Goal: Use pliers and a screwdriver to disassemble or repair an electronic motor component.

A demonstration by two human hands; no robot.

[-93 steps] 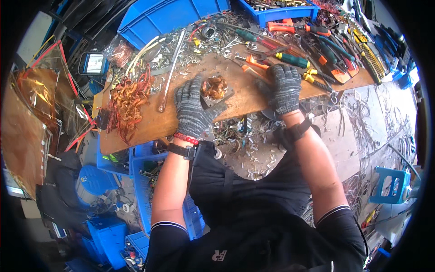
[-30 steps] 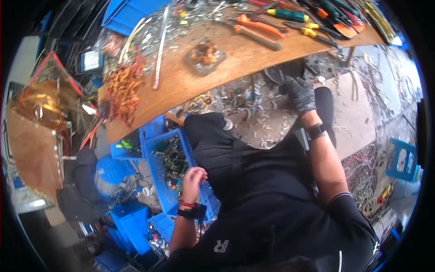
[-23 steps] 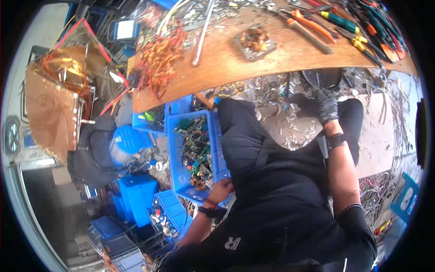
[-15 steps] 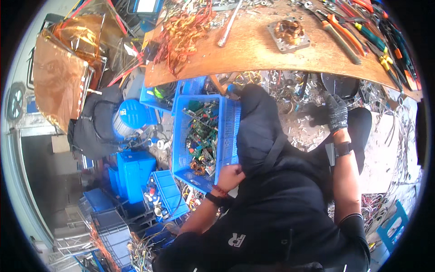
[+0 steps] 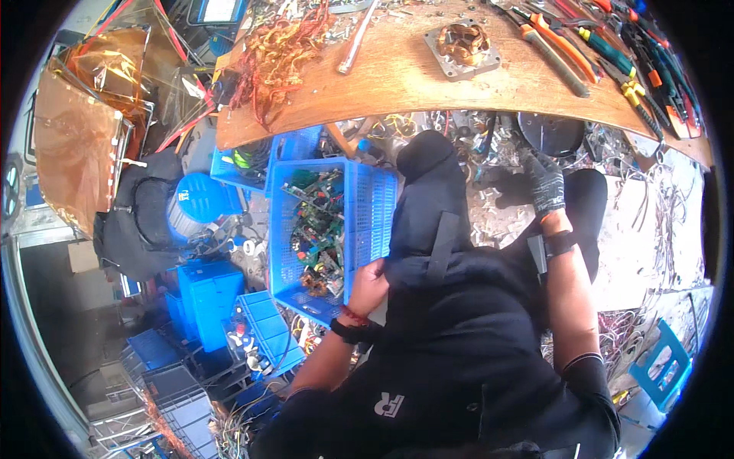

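Observation:
My bare left hand (image 5: 369, 287), with a red beaded bracelet and a black wristband, is beside my left thigh at the near right edge of a blue perforated crate (image 5: 370, 222). Its fingers look curled against my dark clothing, and whatever they hold is hidden. Green circuit boards (image 5: 321, 222) and other scrap lie in that crate. My right hand (image 5: 544, 183) wears a grey knitted glove. It hangs in front of the bench by my right knee, fingers stretched out, with nothing visible in it. Nearest to it is a round black pan (image 5: 550, 135) under the bench edge.
A wooden workbench (image 5: 382, 99) spans the far side. On it lie copper-coloured strips (image 5: 279, 57), a metal plate with a copper winding (image 5: 462, 50), a rod (image 5: 358, 38) and several pliers (image 5: 562, 46). Blue bins (image 5: 210, 298) and a blue-lidded bucket (image 5: 200, 197) stand left. Scrap litters the floor.
The whole view has shifted, so the bench, crate and hands all appear farther left. Relative to the crate and bench, both hands have stayed nearly in place.

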